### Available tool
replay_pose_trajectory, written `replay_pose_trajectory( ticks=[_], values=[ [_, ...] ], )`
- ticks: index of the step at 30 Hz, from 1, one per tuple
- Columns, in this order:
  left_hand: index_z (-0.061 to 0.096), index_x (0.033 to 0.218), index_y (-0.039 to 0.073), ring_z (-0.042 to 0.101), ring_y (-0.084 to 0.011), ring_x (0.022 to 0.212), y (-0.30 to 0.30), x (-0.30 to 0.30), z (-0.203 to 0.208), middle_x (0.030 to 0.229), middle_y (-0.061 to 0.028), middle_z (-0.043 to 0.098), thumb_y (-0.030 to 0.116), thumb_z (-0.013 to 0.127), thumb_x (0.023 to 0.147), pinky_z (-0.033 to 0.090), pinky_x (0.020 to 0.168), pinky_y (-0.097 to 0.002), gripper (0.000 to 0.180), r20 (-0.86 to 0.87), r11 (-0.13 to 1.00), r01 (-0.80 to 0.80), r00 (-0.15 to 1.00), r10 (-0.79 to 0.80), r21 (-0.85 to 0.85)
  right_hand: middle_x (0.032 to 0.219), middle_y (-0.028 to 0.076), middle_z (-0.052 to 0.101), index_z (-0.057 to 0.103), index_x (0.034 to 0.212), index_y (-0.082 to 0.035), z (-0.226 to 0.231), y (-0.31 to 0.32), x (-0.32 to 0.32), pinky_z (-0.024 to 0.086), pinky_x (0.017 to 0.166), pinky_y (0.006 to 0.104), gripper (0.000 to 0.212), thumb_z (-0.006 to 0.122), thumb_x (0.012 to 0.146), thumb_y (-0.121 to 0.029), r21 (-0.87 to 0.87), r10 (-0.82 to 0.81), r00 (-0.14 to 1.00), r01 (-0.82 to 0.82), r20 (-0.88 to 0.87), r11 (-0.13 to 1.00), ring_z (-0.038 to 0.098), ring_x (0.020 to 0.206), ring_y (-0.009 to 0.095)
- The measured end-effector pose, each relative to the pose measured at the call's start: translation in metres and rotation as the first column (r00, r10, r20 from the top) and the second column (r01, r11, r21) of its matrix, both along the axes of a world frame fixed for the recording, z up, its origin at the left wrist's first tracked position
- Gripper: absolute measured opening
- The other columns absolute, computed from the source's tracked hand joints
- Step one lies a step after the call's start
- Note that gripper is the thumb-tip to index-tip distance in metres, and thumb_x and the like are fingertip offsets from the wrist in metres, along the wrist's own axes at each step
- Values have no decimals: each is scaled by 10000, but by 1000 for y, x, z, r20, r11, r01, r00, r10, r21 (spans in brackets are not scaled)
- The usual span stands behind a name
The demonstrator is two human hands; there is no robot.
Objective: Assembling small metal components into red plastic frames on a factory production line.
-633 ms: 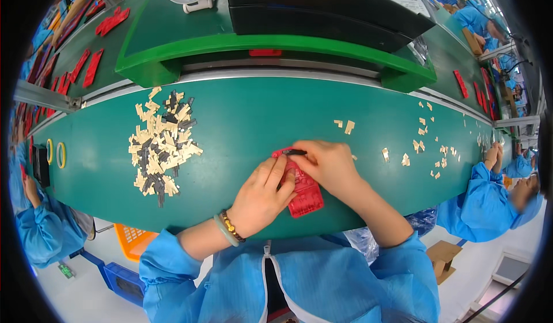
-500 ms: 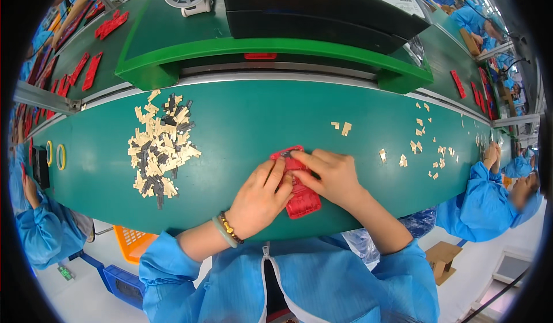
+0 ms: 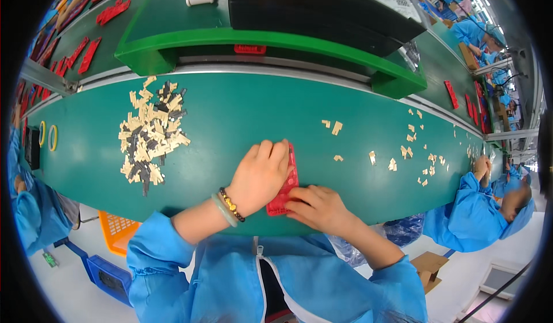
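Observation:
A red plastic casing [image 3: 278, 204] lies lengthwise before me on the green tabletop [image 3: 242, 113]. Its upper left part is covered by my left hand [image 3: 260, 173], whose fingers are bent over the far end and closed on it. My right hand [image 3: 320, 208] is at the near right edge, thumb and fingers curled against the casing. A cream paper scrap [image 3: 338, 158] lies on the table to the right of the casing. To the left is a heap of cream and dark grey small pieces [image 3: 151, 133].
More cream scraps [image 3: 407, 151] are scattered to the right, near a co-worker in a blue sleeve [image 3: 461, 213]. A green raised shelf [image 3: 259, 38] with a black box [image 3: 317, 12] spans the back. Yellow tape rings [image 3: 53, 138] stand at far left; an orange basket [image 3: 115, 231] is below.
The casing has turned and shifted slightly left. My right hand has moved from its far end to its near end. Another cream scrap now lies right of the casing. The whole view has shifted a little.

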State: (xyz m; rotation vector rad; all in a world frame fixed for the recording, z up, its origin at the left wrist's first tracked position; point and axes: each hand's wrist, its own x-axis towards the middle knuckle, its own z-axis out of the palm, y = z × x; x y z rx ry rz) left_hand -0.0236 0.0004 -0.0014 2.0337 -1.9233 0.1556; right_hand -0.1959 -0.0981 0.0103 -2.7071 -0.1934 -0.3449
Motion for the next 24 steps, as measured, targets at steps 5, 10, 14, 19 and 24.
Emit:
replay_pose_trajectory(
  ticks=[5,10,14,19,24],
  values=[
    [572,1184,-52,515,-231,897,-3,-1,10,1019,-96,551,202,652,799,453,794,-338,467,214,994,43,975,-64,102,973,16,592,642,916,-96,1,0,0,482,612,273,259,763,709,-193,49,-33,999,31,43,998,577,712,141],
    [464,1336,1,469,-359,1171,13,35,26,1262,-184,505,188,705,747,374,981,-427,664,-163,979,-158,970,177,127,944,31,573,634,908,-86,8,-30,11,466,580,267,246,740,716,-197,-65,0,969,16,246,998,574,742,140],
    [388,1399,8,393,-391,1272,77,93,17,1398,-207,406,62,716,735,309,1057,-463,743,-36,856,-517,856,516,-19,872,42,547,613,889,-80,14,-96,85,477,575,307,221,696,693,-139,-221,-140,889,257,437,941,570,712,183],
    [386,1415,25,347,-392,1330,142,163,-42,1470,-205,349,233,602,891,286,1084,-465,604,94,721,-691,723,685,54,1008,167,613,611,1011,-15,-21,-186,134,472,816,468,265,650,795,-164,-14,-591,773,609,231,793,583,950,368],
    [563,1183,-36,534,-378,1100,139,167,-29,1208,-200,571,62,588,874,426,935,-409,326,-182,769,-631,772,609,-106,903,33,648,656,832,-116,-24,-192,22,504,792,349,195,631,643,-77,-188,-411,813,517,412,835,628,890,207]
  ],
)
